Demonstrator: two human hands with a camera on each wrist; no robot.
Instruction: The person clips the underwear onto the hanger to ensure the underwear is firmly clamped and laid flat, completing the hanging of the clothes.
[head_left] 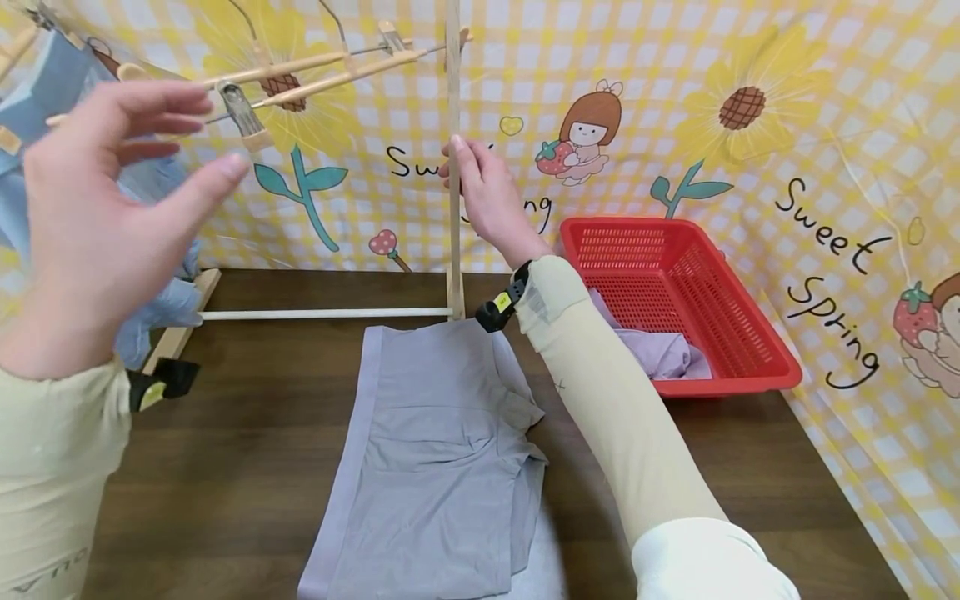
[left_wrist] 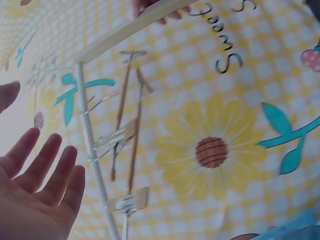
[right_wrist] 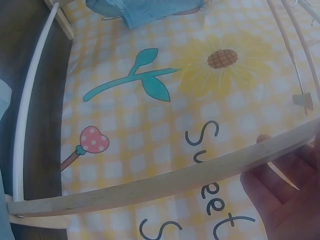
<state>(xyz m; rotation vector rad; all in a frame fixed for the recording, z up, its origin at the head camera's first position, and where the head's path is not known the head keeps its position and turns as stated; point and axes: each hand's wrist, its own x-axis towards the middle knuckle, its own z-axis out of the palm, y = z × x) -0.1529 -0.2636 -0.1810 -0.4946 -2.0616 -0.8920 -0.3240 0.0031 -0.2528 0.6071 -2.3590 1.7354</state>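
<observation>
Two wooden clip hangers (head_left: 322, 86) hang at the upper left in the head view, nothing clipped to the parts that show. Beside their metal clip (head_left: 238, 108) my left hand (head_left: 112, 200) is raised, thumb and fingers spread apart with nothing between them. The left wrist view shows that hand (left_wrist: 45, 195) with its fingers parted. My right hand (head_left: 491, 196) grips the upright wooden post (head_left: 454, 92) of a clothes rack, thumb in front and fingers behind. Below lies a pair of grey shorts (head_left: 435, 467) with a lilac waistband, flat on the table and touched by neither hand.
A red plastic basket (head_left: 750, 325) at the right holds a lilac garment (head_left: 667, 354). Light blue clothing (head_left: 52, 75) hangs on the rack's left side. A white bar (head_left: 330, 314) joins the rack's feet behind the shorts. Checked cloth (head_left: 637, 50) covers the wall behind.
</observation>
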